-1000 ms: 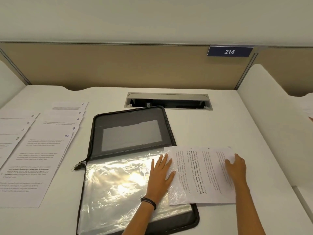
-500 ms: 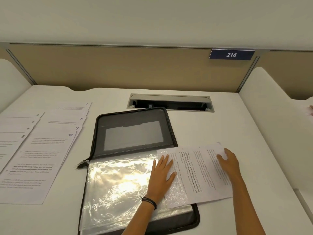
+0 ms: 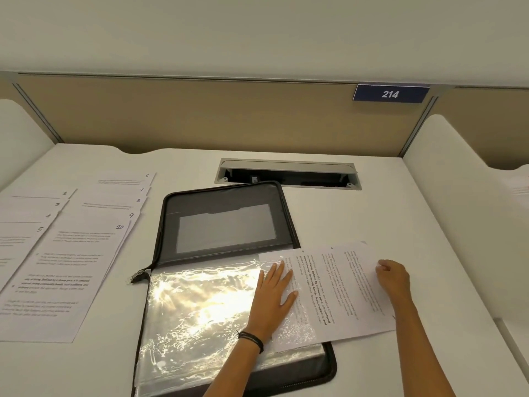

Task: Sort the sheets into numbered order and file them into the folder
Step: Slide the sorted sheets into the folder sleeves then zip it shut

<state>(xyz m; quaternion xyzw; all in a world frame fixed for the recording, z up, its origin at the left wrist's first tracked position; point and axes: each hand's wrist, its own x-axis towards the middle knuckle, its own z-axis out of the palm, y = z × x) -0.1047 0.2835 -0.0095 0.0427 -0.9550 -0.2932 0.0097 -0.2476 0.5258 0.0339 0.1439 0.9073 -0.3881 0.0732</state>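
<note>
A black zip folder (image 3: 229, 202) lies open on the white desk, its shiny clear plastic sleeves (image 3: 194, 310) facing up. One printed sheet (image 3: 343, 287) lies sideways with its left part inside the top sleeve and its right part sticking out over the desk. My left hand (image 3: 273, 299) presses flat on the sleeve at its right edge, fingers straight. My right hand (image 3: 393, 279) rests on the sheet's right end with fingers curled at its edge. Numbered sheets lie fanned at the left: one pile (image 3: 17, 224) shows 2 to 5, another pile (image 3: 86, 253) shows 6 to 10.
An open cable tray (image 3: 286, 173) is set into the desk behind the folder. Beige partitions with a blue "214" plate (image 3: 390, 94) close the back. White side dividers (image 3: 469, 196) stand left and right. The folder's zip pull (image 3: 138, 275) pokes out at its left.
The sheet has slid left, further into the sleeve, and turned slightly. My right hand moved left with it and its fingers curled; my left hand stayed on the sleeve.
</note>
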